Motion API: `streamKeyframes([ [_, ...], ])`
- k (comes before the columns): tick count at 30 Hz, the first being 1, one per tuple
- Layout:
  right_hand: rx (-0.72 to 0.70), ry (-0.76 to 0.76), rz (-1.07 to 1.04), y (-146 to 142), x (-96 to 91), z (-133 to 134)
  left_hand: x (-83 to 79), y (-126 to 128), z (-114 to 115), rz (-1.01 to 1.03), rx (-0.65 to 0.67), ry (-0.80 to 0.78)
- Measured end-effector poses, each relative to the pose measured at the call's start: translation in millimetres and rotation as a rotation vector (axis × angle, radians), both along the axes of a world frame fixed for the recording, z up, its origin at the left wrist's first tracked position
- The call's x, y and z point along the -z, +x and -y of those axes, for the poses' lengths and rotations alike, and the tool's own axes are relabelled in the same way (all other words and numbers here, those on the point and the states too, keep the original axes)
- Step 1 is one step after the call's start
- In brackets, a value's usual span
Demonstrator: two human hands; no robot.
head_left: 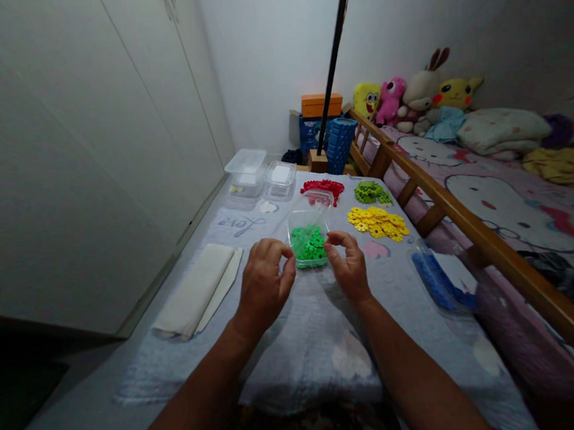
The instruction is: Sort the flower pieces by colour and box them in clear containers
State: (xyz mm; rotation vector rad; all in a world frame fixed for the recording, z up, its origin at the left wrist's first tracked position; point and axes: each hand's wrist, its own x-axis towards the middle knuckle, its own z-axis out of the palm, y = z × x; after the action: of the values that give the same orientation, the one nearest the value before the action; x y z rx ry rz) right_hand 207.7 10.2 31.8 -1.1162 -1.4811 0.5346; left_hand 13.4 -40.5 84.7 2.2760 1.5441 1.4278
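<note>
A clear plastic box (312, 263) holds a heap of green flower-shaped plastic pieces (308, 241). Its clear lid (318, 202) is raised at the far side and overlaps the red pieces in view. My left hand (267, 277) is closed in a pinch at the box's left front edge. At the right edge, the thumb and bent fingers of my right hand (350, 263) grip the rim. Behind and to the right lie piles of red pieces (331, 187), light green pieces (371, 192) and yellow flower-shaped pieces (378, 223).
On the right stands a clear box of blue pieces (437, 281) with a white card. Folded off-white cloth (197, 290) lies left. Clear containers (246, 169) stand at the back left, and a wooden bed rail (425, 198) runs along the right side.
</note>
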Motion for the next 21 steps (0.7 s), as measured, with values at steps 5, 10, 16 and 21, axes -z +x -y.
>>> streamKeyframes([
  [5, -0.095, -0.079, -0.134, -7.9, -5.7, 5.2, 17.0, 28.9, -1.8, -0.412, -0.117, 0.058],
  [10, -0.021, -0.157, -0.164, -8.5, -9.9, 4.1, 24.0, 44.9, -4.5, -0.451, -0.063, 0.027],
  [16, -0.008, -0.281, -0.307, 2.1, -7.7, -7.0, 21.3, 38.5, -12.9, -0.256, 0.014, -0.106],
  [21, 0.080, -0.300, -0.381, 10.5, 0.1, -18.4, 20.8, 15.1, -28.4, -0.016, -0.076, -0.143],
])
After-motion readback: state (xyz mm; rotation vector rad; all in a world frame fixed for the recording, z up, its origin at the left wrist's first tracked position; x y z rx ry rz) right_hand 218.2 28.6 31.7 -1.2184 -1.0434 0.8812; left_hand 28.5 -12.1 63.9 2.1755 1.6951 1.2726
